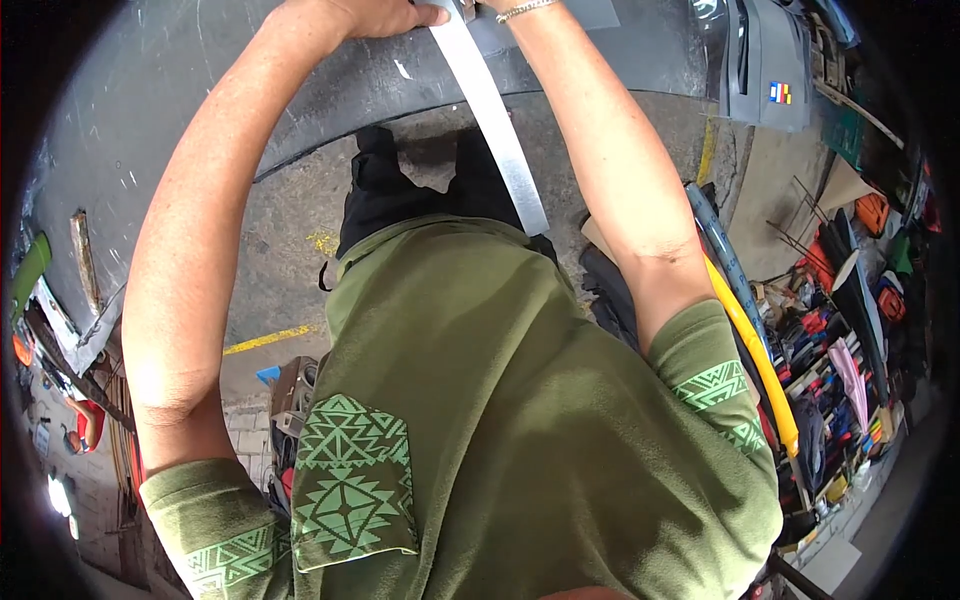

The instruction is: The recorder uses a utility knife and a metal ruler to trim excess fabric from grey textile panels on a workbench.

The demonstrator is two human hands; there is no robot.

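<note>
A long, flat, shiny metal strip [492, 115] runs from the top edge of the view over the dark table's edge and down toward my waist. My left hand [350, 14] is at its upper end, thumb and fingers closed at the strip's left edge. On the other side, my right hand [494, 4] is close to the same end, with a chain bracelet [527, 9] at the wrist. Most of that hand is cut off by the top of the picture, so its grip is hidden.
The dark, scuffed tabletop [330, 95] curves in front of me. Grey sheet material [765, 75] lies at its right end. A yellow tube [750, 345] and a blue tube [722, 245] stand by my right arm. Piled clutter [825, 350] fills the right side. Another person [88, 425] is far left.
</note>
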